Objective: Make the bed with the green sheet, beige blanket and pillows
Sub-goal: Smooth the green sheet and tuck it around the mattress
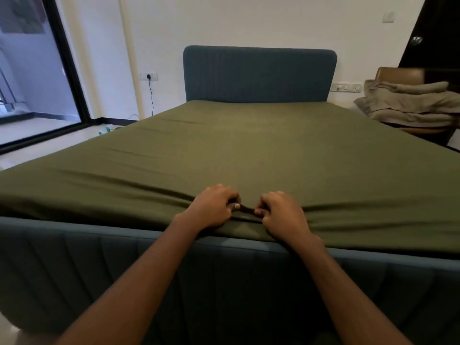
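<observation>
The green sheet (236, 150) lies spread over the whole mattress, with shallow wrinkles running toward the foot edge. At the middle of that edge my left hand (212, 207) and my right hand (281, 215) sit close together, each pinching a gathered fold of the sheet between curled fingers and thumb. The beige blanket (408, 103) is heaped on a brown chair at the far right, beside the bed. No pillows are in view.
The blue-grey bed frame (74, 257) stands between me and the mattress, and its headboard (258, 73) is against the white wall. A glass door (32, 70) fills the left. A cable hangs from a wall socket (149, 76). A small bottle (104, 131) lies on the floor.
</observation>
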